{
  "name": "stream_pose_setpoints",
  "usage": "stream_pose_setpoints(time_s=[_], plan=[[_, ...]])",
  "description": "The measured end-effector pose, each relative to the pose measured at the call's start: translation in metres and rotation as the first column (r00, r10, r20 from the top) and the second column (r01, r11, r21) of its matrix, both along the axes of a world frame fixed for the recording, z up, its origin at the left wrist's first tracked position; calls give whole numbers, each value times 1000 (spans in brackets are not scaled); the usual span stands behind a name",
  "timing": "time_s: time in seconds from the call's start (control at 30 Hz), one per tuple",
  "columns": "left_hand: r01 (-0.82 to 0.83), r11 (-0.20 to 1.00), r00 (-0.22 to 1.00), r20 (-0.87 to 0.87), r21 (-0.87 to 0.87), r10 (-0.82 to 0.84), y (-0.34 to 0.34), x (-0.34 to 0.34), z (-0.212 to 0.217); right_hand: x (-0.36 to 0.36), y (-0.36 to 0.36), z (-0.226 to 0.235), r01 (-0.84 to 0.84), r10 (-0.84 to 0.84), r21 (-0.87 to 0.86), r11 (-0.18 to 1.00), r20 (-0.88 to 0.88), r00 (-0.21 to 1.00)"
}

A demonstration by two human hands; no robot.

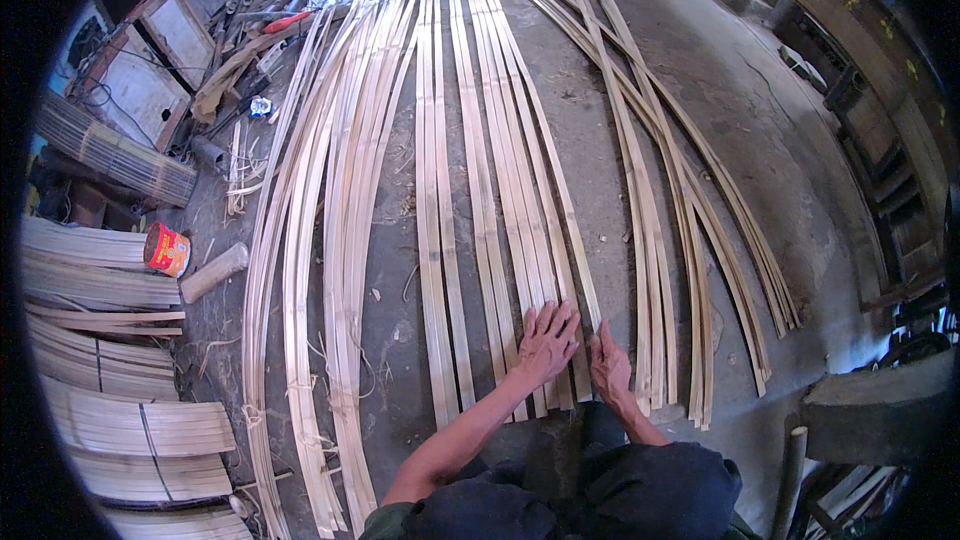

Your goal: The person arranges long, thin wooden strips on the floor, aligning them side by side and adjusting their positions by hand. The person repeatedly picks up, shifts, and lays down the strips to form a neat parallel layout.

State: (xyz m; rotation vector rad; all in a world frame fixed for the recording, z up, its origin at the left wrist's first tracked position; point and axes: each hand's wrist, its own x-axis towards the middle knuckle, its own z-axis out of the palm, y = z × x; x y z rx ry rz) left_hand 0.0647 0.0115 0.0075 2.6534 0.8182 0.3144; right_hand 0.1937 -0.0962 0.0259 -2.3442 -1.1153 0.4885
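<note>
Long, pale split bamboo strips (508, 190) lie side by side on the floor in front of me, running away from my knees. My left hand (549, 342) rests palm down across several of these strips near their close ends, its fingers stretched out. Just to its right, my right hand (610, 370) holds the near end of the rightmost strip (578, 248) of this group, thumb and forefinger closed at its edge. The palm side of the right hand is hidden.
A bundle of bamboo strips (345, 190) lies to the left, and crossed strips (650, 190) to the right. Tied stacks of strips (140, 430), a red tin (167, 250) and a short wooden log (215, 273) are at the far left. A concrete ledge (880, 405) stands right.
</note>
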Motion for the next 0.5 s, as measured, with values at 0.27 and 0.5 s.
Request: stream_pose_setpoints(time_s=[0.27, 0.5], plan=[[-20, 1000, 1000, 3, 21, 20, -3, 1, -2, 3, -5, -7, 49, -35, 155, 987, -87, 996], [-42, 998, 996, 84, 49, 38, -4, -1, -4, -12, 1, 0, 94, -46, 219, 971, -214, 976]])
